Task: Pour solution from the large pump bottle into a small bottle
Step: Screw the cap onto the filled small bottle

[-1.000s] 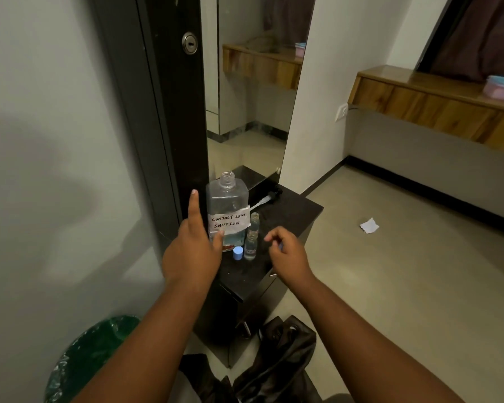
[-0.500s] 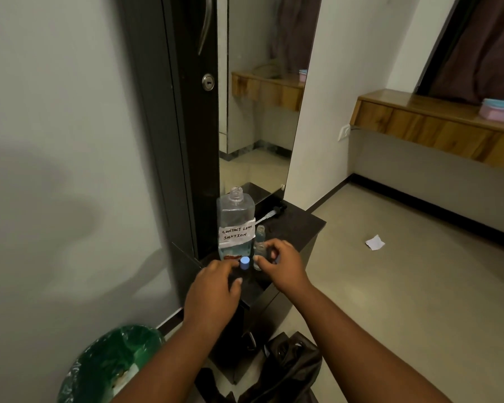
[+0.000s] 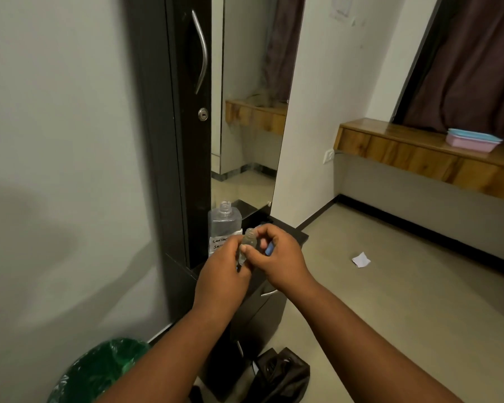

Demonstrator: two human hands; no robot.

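1. Beige floor [image 3: 390, 301] was seen all over the room, with a dark bag [image 3: 280, 373] and a green-lined bin [image 3: 99, 370] lying closest of all.
2. Two bare arms were stretched forward over the low dark cabinet [image 3: 262, 309].
3. The small bottle [image 3: 248, 242] was held up between both hands, above the cabinet top, with its mouth open.
4. The left hand [image 3: 224, 271] was closed around the lower part of the small bottle.
5. The right hand [image 3: 280, 257] was pinched on the small bottle near its neck, and a blue cap [image 3: 269, 250] was tucked in its fingers.
6. The large bottle [image 3: 224, 225] was stood upright on the cabinet just behind the hands, with no pump on it and a white handwritten label [image 3: 220, 242] partly hidden.
7. A tall mirror [image 3: 245, 112] and a dark door [image 3: 184, 112] were seen behind it.
8. A scrap of paper [image 3: 361, 259] was left on the floor farther off.
9. A wooden shelf [image 3: 419, 152] with a pink and blue box [image 3: 472, 140] was seen far away on the right.
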